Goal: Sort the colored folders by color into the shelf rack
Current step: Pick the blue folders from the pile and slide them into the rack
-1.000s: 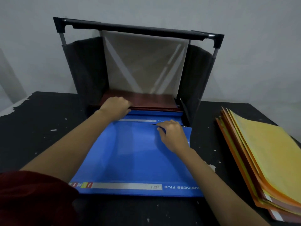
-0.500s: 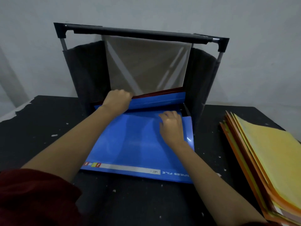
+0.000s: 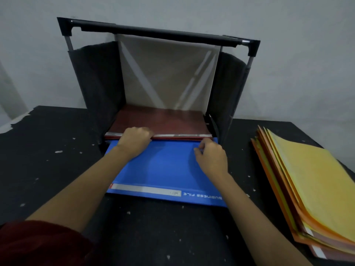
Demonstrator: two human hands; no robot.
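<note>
A blue folder (image 3: 163, 169) lies flat on the black table (image 3: 57, 169), its far edge tucked under a dark red folder (image 3: 159, 120) on the bottom level of the shelf rack (image 3: 159, 35). My left hand (image 3: 134, 140) grips the red folder's front edge with curled fingers. My right hand (image 3: 211, 156) sits on the blue folder's far right corner, its fingers curled and pinching the folder there. The part of the blue folder inside the rack is hidden.
A stack of yellow, orange and brownish folders (image 3: 307, 189) lies on the table at the right, reaching its edge. The rack has dark fabric side walls (image 3: 96, 83) and stands against a pale wall.
The red folder and the blue sheet under it, lifted by my left hand half a second ago, now lie flat. The blue folder has slid farther into the rack. My right fingers have curled.
</note>
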